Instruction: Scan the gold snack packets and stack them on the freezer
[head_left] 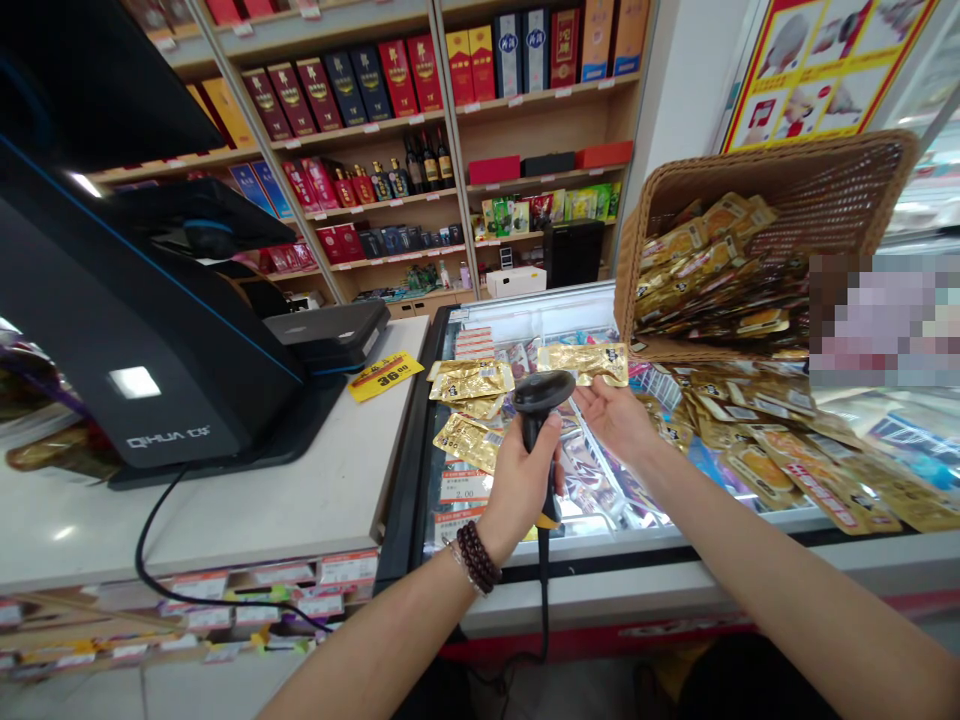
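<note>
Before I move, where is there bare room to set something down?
White counter: bare between the terminal, yellow price tag and glass case's black rim. Crowded: the case's right side, with gold packets and the wicker basket.

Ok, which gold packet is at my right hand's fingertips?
The gold packet just left of the wicker basket, at your right hand; others lie left of the scanner, inside the basket or before it.

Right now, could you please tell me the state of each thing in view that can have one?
Black-and-yellow handheld barcode scanner: gripped head-up in the left hand.
Long gold foil packet: touched by the right hand; whether gripped, unclear.
Brown woven basket: tipped towards the camera, gold packets inside.
Rectangular yellow price card: lying printed side up on the white countertop.
Black sales terminal: standing upright.
</note>
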